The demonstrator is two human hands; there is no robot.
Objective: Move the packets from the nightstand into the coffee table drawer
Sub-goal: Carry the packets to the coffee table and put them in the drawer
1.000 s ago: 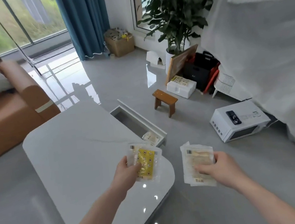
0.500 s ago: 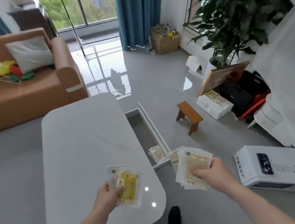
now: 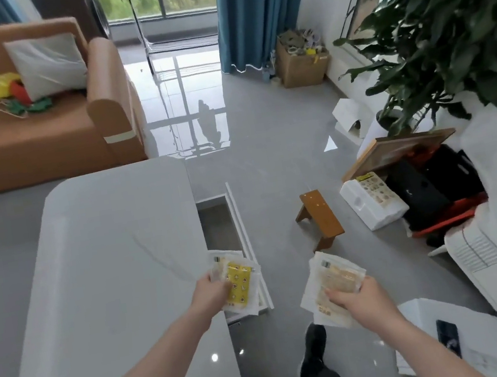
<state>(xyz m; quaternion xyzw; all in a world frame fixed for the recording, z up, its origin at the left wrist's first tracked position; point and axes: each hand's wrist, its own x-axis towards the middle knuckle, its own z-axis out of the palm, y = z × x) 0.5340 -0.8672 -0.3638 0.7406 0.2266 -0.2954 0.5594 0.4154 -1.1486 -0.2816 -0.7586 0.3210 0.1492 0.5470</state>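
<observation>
My left hand (image 3: 209, 295) grips a few clear packets, the top one with a yellow printed panel (image 3: 238, 283), held over the near end of the open drawer (image 3: 219, 226). The drawer sticks out from the right side of the white coffee table (image 3: 114, 260). My right hand (image 3: 363, 302) holds a fanned stack of pale beige packets (image 3: 330, 283) above the floor, to the right of the drawer. The packets in my left hand hide the drawer's near end. No nightstand shows.
A small wooden stool (image 3: 322, 217) stands on the floor right of the drawer. White boxes (image 3: 372, 202), a black case and a covered shape crowd the right side under a large plant (image 3: 443, 24). A brown sofa (image 3: 35, 138) stands behind the table.
I have stepped closer to the table and the view swung left. My left hand carried its packets from above the table top to above the drawer. My right hand keeps its stack beside the drawer.
</observation>
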